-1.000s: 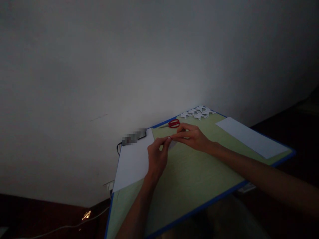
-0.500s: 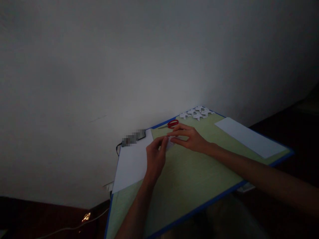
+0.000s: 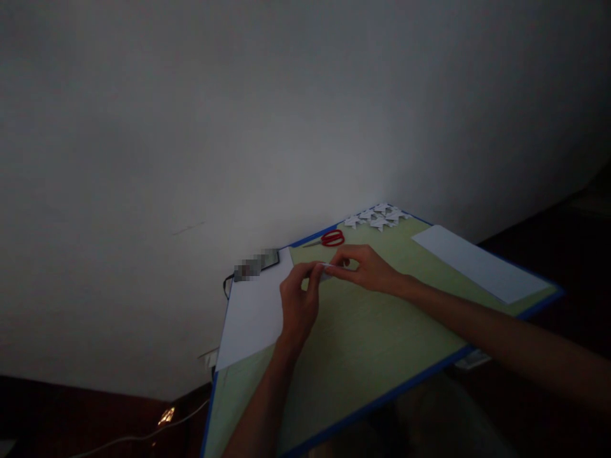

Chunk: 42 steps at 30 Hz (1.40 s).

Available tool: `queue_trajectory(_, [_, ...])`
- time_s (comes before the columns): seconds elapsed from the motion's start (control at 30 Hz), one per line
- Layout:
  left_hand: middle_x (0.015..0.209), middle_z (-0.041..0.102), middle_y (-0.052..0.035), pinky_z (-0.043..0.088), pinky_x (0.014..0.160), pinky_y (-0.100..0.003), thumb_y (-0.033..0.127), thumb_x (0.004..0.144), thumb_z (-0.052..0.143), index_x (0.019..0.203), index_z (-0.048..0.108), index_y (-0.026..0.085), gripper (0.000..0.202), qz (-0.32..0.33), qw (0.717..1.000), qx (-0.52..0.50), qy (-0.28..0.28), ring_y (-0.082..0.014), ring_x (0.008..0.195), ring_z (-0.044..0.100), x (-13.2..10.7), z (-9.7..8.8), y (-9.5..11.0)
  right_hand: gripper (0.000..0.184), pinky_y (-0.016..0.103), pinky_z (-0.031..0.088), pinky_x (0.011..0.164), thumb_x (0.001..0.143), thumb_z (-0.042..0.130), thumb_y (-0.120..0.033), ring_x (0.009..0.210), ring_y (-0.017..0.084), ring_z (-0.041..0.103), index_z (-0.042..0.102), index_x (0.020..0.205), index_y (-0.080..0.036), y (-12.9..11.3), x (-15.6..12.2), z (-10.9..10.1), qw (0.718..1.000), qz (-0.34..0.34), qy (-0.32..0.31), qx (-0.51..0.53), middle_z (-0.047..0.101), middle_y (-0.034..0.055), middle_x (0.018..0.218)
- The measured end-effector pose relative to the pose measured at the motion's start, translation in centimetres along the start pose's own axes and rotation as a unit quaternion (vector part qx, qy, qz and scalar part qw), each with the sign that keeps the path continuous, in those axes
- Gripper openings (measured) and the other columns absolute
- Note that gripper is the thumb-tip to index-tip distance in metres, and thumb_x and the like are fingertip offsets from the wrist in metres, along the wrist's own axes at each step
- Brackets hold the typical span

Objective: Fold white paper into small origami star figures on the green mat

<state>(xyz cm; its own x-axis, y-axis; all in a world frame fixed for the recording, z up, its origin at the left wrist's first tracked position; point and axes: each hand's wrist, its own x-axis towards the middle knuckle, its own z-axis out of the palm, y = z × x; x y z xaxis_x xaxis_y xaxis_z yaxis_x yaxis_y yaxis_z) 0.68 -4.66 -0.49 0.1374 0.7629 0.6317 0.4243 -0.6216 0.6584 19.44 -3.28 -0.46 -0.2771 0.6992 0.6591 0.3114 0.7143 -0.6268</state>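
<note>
A small folded piece of white paper (image 3: 326, 266) is pinched between my two hands above the table, mostly covered by the fingers. My left hand (image 3: 300, 296) grips its left side between thumb and fingers. From the right, my right hand (image 3: 365, 267) pinches the other side with thumb and forefinger. Just beyond the fingers lies a pair of scissors (image 3: 333, 238) with red handles, its blades pointing left. Several folded white paper stars (image 3: 380, 222) are grouped at the table's far corner.
The green table top (image 3: 363, 356) has a blue edge and stands against a grey wall (image 3: 286, 127). White sheets (image 3: 252, 312) lie at the left under a dark-edged, blurred-out object (image 3: 270, 257). A white paper strip (image 3: 477, 264) lies along the right edge.
My right hand's fingers have curled in and closed on the paper, where they were stretched out before. The paper now shows as a thinner, flatter edge. My left hand has barely moved.
</note>
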Motion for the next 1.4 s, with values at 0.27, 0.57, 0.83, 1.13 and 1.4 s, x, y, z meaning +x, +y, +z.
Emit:
queue_trajectory(0.27, [0.082,0.073,-0.0026,0.049,0.072,-0.026,0.039,0.094,0.06,0.09,0.071,0.018,0.024,-0.029,1.0,0.001,0.004,-0.0157,0.076,0.065,-0.12,-0.08,-0.17,0.018,0.025,0.046,0.067,0.091,0.066,-0.034,0.071,0.013,0.06,0.069,0.09,-0.016,0.09,-0.18,0.23,0.999,0.003,-0.033,0.023,0.07,0.0014,0.078])
queue_trajectory(0.57, [0.077,0.071,-0.0015,0.046,0.069,-0.025,0.038,0.094,0.06,0.085,0.071,0.017,0.025,-0.058,0.998,0.003,0.012,-0.0144,0.072,0.063,-0.12,0.22,0.31,0.017,0.025,0.045,0.067,0.09,0.065,-0.033,0.071,0.014,0.06,0.067,0.089,-0.017,0.03,-0.33,0.46,0.998,0.038,-0.035,0.031,0.068,0.0006,0.077])
queue_trajectory(0.83, [0.079,0.072,-0.0029,0.046,0.07,-0.026,0.038,0.093,0.06,0.086,0.071,0.017,0.024,-0.062,0.998,-0.013,0.012,-0.0154,0.073,0.063,-0.32,0.64,0.38,0.028,0.025,0.044,0.067,0.095,0.06,-0.04,0.071,0.014,0.058,0.065,0.083,-0.016,0.07,-0.39,0.71,0.998,0.03,-0.017,0.054,0.064,0.0016,0.076])
queue_trajectory(1.13, [0.081,0.074,-0.0035,0.048,0.073,-0.027,0.038,0.092,0.061,0.087,0.072,0.018,0.023,-0.06,0.998,-0.015,-0.003,-0.0166,0.075,0.066,-0.35,0.65,0.09,0.034,0.025,0.041,0.063,0.093,0.061,-0.045,0.066,0.013,0.052,0.062,0.075,-0.016,-0.22,-0.22,0.59,0.998,0.039,-0.006,0.046,0.058,-0.0002,0.068])
queue_trajectory(1.4, [0.085,0.076,-0.0043,0.05,0.074,-0.028,0.035,0.092,0.062,0.089,0.074,0.018,0.022,-0.05,0.998,0.008,-0.026,-0.0172,0.077,0.068,-0.39,0.43,0.37,0.022,0.024,0.04,0.06,0.086,0.065,-0.032,0.064,0.012,0.051,0.06,0.071,-0.017,0.09,-0.3,0.78,0.998,0.047,0.001,0.04,0.058,-0.0014,0.065])
